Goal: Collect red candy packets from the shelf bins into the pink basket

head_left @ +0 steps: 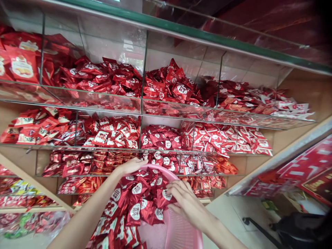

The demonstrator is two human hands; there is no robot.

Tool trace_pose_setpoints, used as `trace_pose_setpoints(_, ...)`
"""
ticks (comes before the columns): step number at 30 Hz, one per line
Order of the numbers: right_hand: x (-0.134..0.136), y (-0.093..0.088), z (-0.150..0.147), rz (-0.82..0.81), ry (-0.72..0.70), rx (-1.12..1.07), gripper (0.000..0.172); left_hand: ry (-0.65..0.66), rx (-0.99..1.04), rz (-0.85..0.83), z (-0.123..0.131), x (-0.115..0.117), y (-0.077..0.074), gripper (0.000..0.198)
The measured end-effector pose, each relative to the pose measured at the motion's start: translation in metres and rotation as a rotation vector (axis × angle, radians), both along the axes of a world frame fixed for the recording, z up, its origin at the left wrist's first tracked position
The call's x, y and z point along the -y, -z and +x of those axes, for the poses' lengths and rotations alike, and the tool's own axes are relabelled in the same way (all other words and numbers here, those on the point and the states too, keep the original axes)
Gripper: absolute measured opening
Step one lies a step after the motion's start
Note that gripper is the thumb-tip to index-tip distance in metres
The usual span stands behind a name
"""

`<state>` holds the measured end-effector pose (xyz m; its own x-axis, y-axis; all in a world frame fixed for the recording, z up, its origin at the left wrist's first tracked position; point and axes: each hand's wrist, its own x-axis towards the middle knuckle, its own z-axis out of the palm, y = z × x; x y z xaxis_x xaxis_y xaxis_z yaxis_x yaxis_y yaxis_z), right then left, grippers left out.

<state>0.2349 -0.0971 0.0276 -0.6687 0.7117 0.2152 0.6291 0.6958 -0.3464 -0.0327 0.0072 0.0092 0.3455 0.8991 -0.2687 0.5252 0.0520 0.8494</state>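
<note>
A pink plastic basket (183, 224) is held below the shelves, filled at its left and far side with small snack packets. The dark red packets (137, 188) bear white round labels; nearer me lie red-and-white packets (106, 221) with red fruit pictures. My left hand (133, 166) is closed at the basket's far rim, its fingertips partly hidden. Inside the basket's right side, my right hand (183, 199) curls its fingers against a dark red packet (165, 197) at the pile's edge. The basket's ribbed bottom shows near the front right.
Glass-divided shelves (178, 150) rise in tiers ahead, holding piles of red packets. Larger red bags (22, 64) stand at the upper left. Wooden side panels (259, 166) slant down at both sides. A black object with a bar (261, 231) is on the tiled floor, lower right.
</note>
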Motion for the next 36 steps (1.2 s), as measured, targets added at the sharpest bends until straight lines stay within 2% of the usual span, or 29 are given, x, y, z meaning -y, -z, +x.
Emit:
trace_pose_setpoints(4, -0.007, -0.002, -0.004, 0.072, -0.008, 0.05, 0.026, -0.009, -0.014, 0.016, 0.002, 0.0, -0.001, 0.06)
trace_pose_setpoints(11, -0.007, 0.003, -0.012, 0.094, -0.128, 0.158, 0.027, -0.013, -0.004, 0.01, -0.002, 0.001, 0.001, 0.062)
trace_pose_setpoints(15, -0.007, -0.004, -0.018, 0.121, -0.156, 0.179, 0.024, -0.025, -0.012, 0.002, -0.003, 0.001, 0.002, 0.065)
trace_pose_setpoints(23, -0.028, -0.026, -0.01, 0.179, -0.117, 0.193, 0.018, -0.004, -0.026, 0.012, -0.005, -0.002, 0.005, 0.065)
trace_pose_setpoints(36, -0.048, -0.021, -0.013, 0.114, -0.106, 0.218, 0.019, 0.016, -0.024, 0.049, -0.002, 0.003, -0.001, 0.064)
